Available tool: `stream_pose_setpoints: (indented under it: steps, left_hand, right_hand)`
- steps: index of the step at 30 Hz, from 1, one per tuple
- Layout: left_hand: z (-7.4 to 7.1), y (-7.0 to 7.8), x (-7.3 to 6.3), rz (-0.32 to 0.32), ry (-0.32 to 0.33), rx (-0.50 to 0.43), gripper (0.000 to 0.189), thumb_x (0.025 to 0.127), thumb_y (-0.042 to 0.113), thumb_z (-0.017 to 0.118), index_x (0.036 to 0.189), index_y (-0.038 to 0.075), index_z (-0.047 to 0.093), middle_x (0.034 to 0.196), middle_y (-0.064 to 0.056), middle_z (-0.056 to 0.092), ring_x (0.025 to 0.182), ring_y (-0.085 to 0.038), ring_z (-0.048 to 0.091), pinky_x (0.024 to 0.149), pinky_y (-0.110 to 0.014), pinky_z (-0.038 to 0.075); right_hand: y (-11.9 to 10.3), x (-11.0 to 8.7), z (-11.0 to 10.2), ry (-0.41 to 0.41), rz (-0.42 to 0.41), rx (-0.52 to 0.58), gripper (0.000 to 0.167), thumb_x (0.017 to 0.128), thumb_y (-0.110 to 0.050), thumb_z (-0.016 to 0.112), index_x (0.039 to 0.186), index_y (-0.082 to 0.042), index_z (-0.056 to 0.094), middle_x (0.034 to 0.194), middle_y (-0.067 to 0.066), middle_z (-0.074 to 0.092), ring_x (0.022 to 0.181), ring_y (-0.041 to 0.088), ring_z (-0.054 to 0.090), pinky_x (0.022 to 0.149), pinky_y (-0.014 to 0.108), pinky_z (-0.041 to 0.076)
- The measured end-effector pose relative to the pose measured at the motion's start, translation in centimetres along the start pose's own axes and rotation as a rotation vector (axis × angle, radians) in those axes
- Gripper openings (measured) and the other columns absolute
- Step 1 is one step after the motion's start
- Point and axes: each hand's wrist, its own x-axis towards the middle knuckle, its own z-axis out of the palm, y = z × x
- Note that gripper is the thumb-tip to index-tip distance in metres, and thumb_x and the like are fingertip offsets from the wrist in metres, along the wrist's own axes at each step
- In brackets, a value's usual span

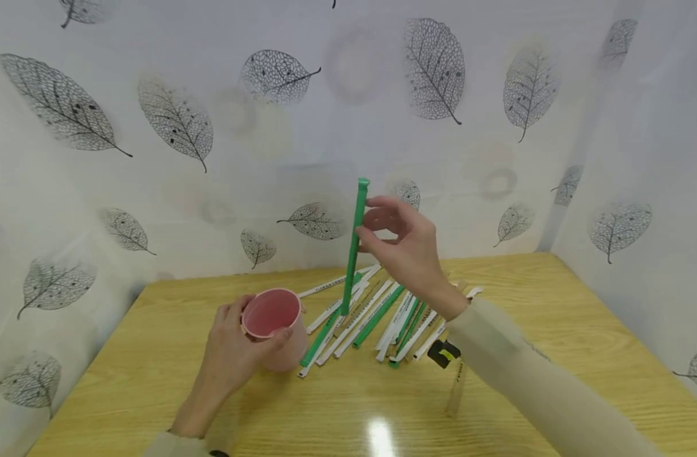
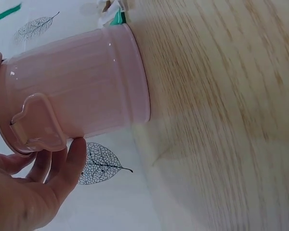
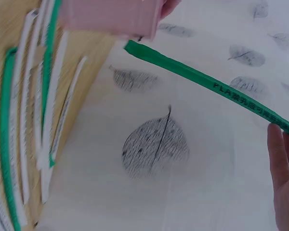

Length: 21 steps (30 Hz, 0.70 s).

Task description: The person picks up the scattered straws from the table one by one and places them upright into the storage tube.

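My left hand (image 1: 228, 355) grips a pink cup (image 1: 288, 349) near its rim, thumb at the near side and fingers round the far side. In the left wrist view the cup (image 2: 82, 72) shows a moulded side handle (image 2: 45, 122), and its base is close to the tabletop. Higher and to the right, my right hand (image 1: 414, 251) pinches a green wrapped straw (image 1: 356, 235) between thumb and fingers. The straw stands almost upright in the air, apart from the cup. Dark print starting "PLA" runs along the straw (image 3: 192, 74) in the right wrist view.
Several wrapped straws (image 1: 377, 315), white, green and brown, lie in a loose pile on the wooden table (image 1: 560, 330) right of the cup. A single brown straw (image 1: 456, 390) lies nearer the front, below the right sleeve. Behind stands a leaf-printed white curtain (image 1: 348, 139).
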Motion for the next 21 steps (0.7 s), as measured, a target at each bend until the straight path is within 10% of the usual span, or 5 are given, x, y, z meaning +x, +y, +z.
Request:
stream_pose_setpoints:
  steps: [8, 21]
  left_hand:
    - [0.2, 0.1, -0.6, 0.038, -0.008, -0.006, 0.089, 0.080, 0.055, 0.083, 0.145, 0.004, 0.049, 0.128, -0.018, 0.052, 0.112, -0.035, 0.061, 0.091, -0.055, 0.058]
    - [0.2, 0.3, -1.1, 0.051, -0.055, -0.019, 0.090, 0.081, 0.055, 0.082, 0.146, 0.003, 0.047, 0.131, -0.018, 0.050, 0.114, -0.033, 0.061, 0.088, -0.048, 0.059]
  right_hand:
    - [-1.2, 1.0, 3.4, 0.000, -0.113, 0.143, 0.040, 0.087, 0.017, 0.064, 0.125, 0.015, 0.052, 0.102, 0.036, 0.065, 0.090, 0.008, 0.072, 0.071, 0.046, 0.064]
    - [0.5, -0.4, 6.4, -0.176, -0.100, 0.013, 0.038, 0.089, 0.009, 0.070, 0.124, 0.006, 0.058, 0.099, 0.024, 0.072, 0.088, 0.032, 0.073, 0.068, 0.032, 0.064]
